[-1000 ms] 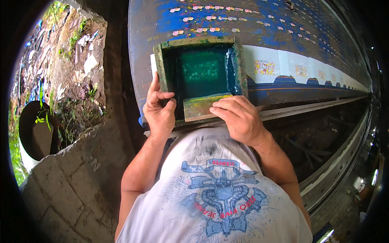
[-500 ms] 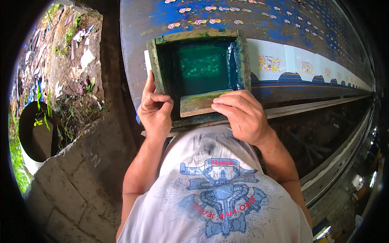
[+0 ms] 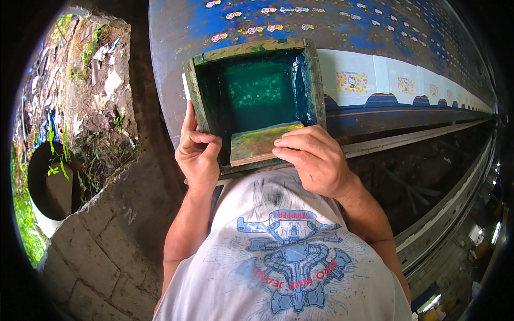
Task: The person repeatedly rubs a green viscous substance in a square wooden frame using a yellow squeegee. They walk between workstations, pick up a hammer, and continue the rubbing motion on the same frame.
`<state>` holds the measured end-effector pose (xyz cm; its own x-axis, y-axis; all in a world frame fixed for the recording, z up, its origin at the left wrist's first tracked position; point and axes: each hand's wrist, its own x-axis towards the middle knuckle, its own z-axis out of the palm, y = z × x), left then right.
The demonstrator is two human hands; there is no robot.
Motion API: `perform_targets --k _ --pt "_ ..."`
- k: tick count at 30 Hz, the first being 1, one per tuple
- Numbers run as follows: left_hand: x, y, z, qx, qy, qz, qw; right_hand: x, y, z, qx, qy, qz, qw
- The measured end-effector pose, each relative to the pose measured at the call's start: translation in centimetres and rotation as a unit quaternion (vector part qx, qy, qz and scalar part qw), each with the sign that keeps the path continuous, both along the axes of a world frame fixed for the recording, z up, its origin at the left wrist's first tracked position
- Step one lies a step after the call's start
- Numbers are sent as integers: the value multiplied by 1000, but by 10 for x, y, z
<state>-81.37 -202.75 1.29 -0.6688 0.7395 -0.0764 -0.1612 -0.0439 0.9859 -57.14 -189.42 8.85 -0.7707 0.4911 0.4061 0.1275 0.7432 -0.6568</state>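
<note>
Both forearms extend up from the lower edge, elbows bent, toward the near edge of the long blue-stained printing table (image 3: pixel 176 64). The wooden screen frame (image 3: pixel 313 75) lies flat on the table, directly ahead of both hands. The left hand (image 3: pixel 198 152) is closed on the frame's near-left corner, thumb on top. The right hand (image 3: pixel 313 158) is curled over the wooden squeegee (image 3: pixel 257 144), which stands inside the frame at its near side. A white printed cloth strip (image 3: pixel 358 80) runs to the right.
</note>
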Motion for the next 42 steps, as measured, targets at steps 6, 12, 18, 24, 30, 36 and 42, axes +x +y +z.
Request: perform_targets --k 6,12,18,24,30,36,42 --pt "1 0 3 -3 -12 -1 1000 -1 1 0 -1 -1 4 1000" --pt "0 0 3 -4 -14 -1 1000 0 3 2 -5 -6 16 1000" --pt "1 -1 3 -3 -24 9 1000 1 2 3 -10 -7 17 1000" --pt "1 0 4 -17 -12 3 1000 -1 4 4 -13 -1 14 1000" --pt "1 -1 4 -18 -21 0 1000 -2 6 5 -18 2 12 1000" --pt "-1 -3 -2 -17 10 -5 1000 -2 -1 7 18 -48 16 999" --pt "0 -3 -3 -14 -3 -2 1000 -12 -9 10 123 -161 36 979"
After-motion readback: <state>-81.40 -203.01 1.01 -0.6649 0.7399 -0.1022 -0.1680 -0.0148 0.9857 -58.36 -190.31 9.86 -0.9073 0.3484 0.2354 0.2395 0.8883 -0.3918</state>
